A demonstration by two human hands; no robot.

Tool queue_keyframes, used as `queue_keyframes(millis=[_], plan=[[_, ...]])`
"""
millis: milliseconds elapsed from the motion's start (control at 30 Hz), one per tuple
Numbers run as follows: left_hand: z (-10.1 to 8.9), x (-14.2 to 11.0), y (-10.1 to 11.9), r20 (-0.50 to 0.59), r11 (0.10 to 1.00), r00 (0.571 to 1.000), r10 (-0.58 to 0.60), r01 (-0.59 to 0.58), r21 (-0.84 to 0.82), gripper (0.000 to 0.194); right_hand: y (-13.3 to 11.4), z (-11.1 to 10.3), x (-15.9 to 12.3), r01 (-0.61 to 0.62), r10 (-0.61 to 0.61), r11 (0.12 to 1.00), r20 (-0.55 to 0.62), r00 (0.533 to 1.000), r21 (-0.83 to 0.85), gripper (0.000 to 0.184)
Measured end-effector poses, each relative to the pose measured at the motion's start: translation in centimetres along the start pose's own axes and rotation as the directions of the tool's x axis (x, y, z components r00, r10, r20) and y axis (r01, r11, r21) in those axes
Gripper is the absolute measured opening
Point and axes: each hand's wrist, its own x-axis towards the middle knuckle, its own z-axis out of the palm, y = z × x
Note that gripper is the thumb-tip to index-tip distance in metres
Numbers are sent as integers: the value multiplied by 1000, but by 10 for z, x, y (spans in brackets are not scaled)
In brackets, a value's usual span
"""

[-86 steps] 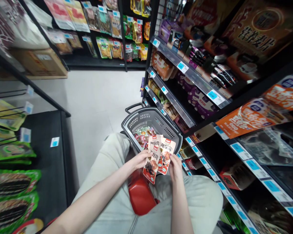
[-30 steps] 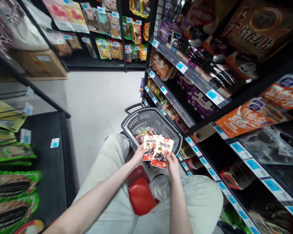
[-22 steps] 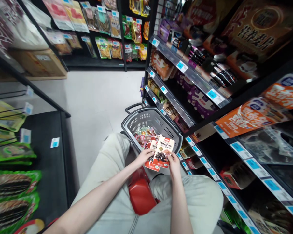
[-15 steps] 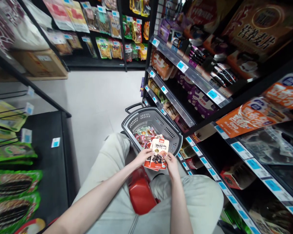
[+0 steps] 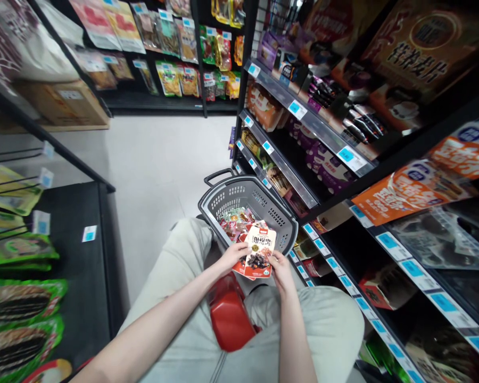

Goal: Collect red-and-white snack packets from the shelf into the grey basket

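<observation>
Several flat red-and-white snack packets [image 5: 259,250] are fanned out between my two hands, above the near edge of the basket. My left hand [image 5: 236,256] is closed on their left side, fingers over the front. On the right edge of the top packet, my right hand [image 5: 280,267] pinches with thumb and fingers. The grey shopping basket [image 5: 245,186] stands on the floor in front of my knees, its handle folded to the far left. More colourful packets [image 5: 233,221] lie inside it, partly covered by those I hold.
A shelf rack with price labels [image 5: 297,109] runs close along the right of the basket. Green snack bags [image 5: 19,303] lie on a black shelf [image 5: 80,287] at left. A cardboard box [image 5: 69,103] and hanging bags [image 5: 179,80] are farther back. A red object [image 5: 231,319] rests between my thighs.
The held packets have shifted very slightly, with a little more of the lower one showing at the left. Both hands keep their grip, and the basket stays in place.
</observation>
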Motion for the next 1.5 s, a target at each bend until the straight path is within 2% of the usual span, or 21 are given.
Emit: queue_keyframes(millis=[433, 633, 1500], plan=[[3, -1, 5, 4, 998, 1000, -13, 13, 54, 28, -1, 0, 0, 8, -8, 1000, 7, 1000, 21, 23], [3, -2, 4, 27, 998, 999, -27, 25, 58, 35, -2, -1, 0, -4, 2, 999, 39, 999, 52, 21], [3, -1, 4, 15, 997, 999, -43, 42, 66, 35, 3, -6, 4, -16, 11, 998, 67, 998, 64, 23]])
